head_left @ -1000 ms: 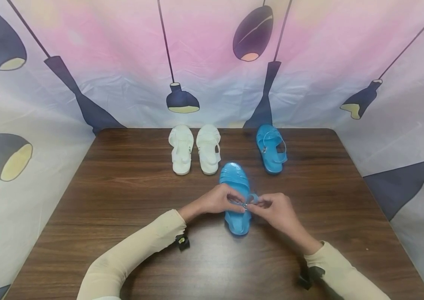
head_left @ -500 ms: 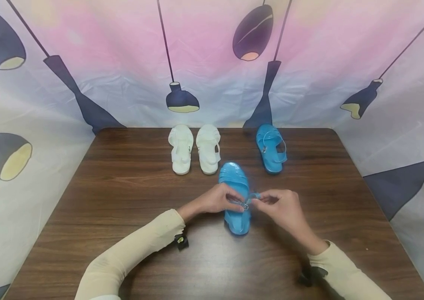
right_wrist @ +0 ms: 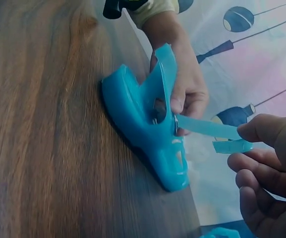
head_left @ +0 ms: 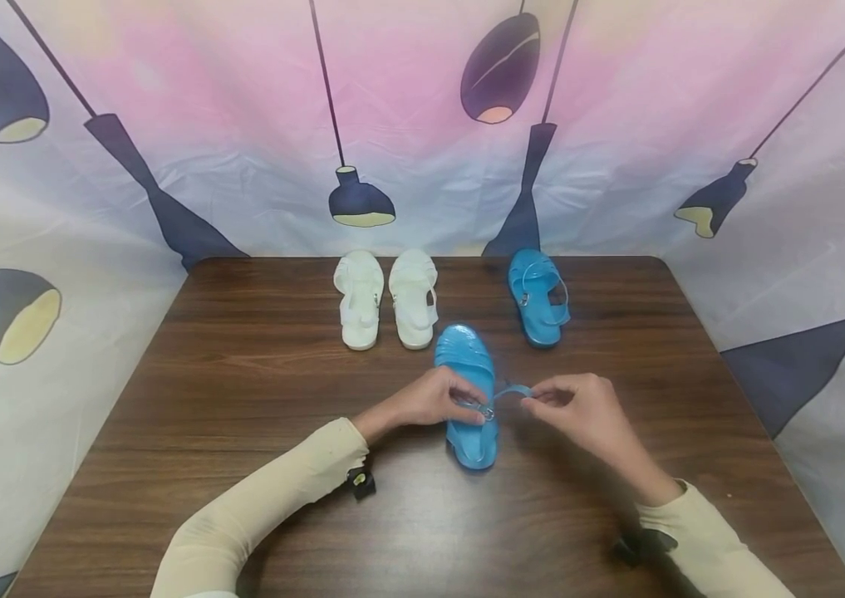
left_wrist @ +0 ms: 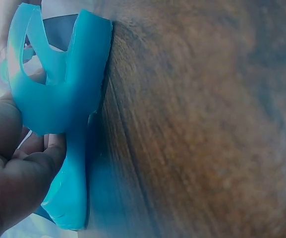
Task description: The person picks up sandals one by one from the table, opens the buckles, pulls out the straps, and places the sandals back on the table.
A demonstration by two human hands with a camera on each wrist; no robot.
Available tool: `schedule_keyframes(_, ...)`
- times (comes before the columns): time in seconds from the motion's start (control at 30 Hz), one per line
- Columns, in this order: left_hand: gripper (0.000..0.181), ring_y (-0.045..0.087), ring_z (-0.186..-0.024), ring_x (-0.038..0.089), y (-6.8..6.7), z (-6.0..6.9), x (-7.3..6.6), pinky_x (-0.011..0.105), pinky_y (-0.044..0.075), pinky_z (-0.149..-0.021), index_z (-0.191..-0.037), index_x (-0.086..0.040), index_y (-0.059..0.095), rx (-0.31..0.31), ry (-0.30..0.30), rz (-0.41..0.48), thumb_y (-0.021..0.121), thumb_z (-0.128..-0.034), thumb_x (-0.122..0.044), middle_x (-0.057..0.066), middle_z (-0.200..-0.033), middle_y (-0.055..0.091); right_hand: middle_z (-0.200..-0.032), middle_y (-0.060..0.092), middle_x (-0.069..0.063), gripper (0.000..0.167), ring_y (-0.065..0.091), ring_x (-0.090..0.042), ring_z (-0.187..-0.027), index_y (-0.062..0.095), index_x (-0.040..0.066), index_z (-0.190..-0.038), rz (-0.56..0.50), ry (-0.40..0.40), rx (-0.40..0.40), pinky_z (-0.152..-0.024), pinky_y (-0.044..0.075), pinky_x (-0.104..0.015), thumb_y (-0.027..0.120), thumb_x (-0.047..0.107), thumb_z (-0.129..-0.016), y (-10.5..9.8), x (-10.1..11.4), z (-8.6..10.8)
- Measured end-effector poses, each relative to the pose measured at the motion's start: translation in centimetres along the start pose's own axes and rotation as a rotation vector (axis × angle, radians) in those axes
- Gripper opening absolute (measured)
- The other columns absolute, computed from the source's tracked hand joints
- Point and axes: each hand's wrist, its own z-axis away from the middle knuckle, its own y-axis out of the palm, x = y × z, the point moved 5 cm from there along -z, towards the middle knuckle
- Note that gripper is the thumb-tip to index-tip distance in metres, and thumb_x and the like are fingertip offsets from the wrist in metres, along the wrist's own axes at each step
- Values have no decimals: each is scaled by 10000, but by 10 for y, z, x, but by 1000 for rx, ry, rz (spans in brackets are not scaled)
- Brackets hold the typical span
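Note:
A blue jelly sandal (head_left: 464, 345) lies on the table with its toe pointing away from me. My left hand (head_left: 433, 399) pinches it at the side, beside the small metal buckle (head_left: 489, 413). From that buckle a thin translucent blue strap (right_wrist: 207, 128) runs out to the right. Its far part is pinched between the thumb and fingers of my right hand (head_left: 582, 411), and a short end folds back below the thumb in the right wrist view. The left wrist view shows the sandal's heel part (left_wrist: 48, 106) close up, partly covering the left hand's fingers.
At the back of the brown wooden table (head_left: 257, 349) stand two white sandals (head_left: 359, 303), side by side. Farther right is another blue sandal (head_left: 539, 299) with its strap looped. A curtain (head_left: 257, 100) printed with lamps hangs behind the table's far edge.
My right hand has moved right, away from the buckle, with the strap in its fingers. The strap now spans a longer stretch. My left hand and the sandal have stayed nearly still.

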Motion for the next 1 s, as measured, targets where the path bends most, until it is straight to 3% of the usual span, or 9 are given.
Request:
schedule_keyframes(0.23,235,705,-991,33,0,0,0,221,560,-870,-1105,-115,786,-6,-3,6,817,-893,-212,-50,-1026,782,-905,757,41,228,675,-113,-807,800,145,-1003,33,6,39,-716,573,-247,837,326,-869,-1,-12,1)
schedule_keyframes(0.4,240,702,-991,26,1,0,1,217,558,-871,-1111,-114,783,-5,-8,17,817,-893,-210,-49,-1031,781,-889,743,35,254,665,-132,-795,789,138,-1030,2,41,83,-697,572,-260,827,337,-877,1,-20,3)
schedule_keyframes(0.6,244,708,-999,43,0,0,1,222,562,-871,-1117,-98,777,-9,6,20,814,-895,-192,-27,-1049,779,-849,718,42,280,650,-156,-753,761,121,-1078,-41,78,187,-647,561,-287,829,301,-874,8,-29,5)
schedule_keyframes(0.8,240,708,-996,41,1,0,0,219,564,-867,-1118,-97,773,-6,3,26,811,-896,-181,-24,-1045,779,-852,728,43,264,669,-148,-761,753,80,-1087,-58,63,271,-664,573,-286,824,215,-871,14,-31,2)
schedule_keyframes(1.0,248,708,-981,42,1,1,-1,228,569,-861,-1125,-83,768,-9,-3,45,810,-895,-165,-12,-1046,777,-896,736,55,370,684,-135,-814,750,103,-1132,-52,76,299,-722,582,-286,844,327,-853,17,-27,-2)
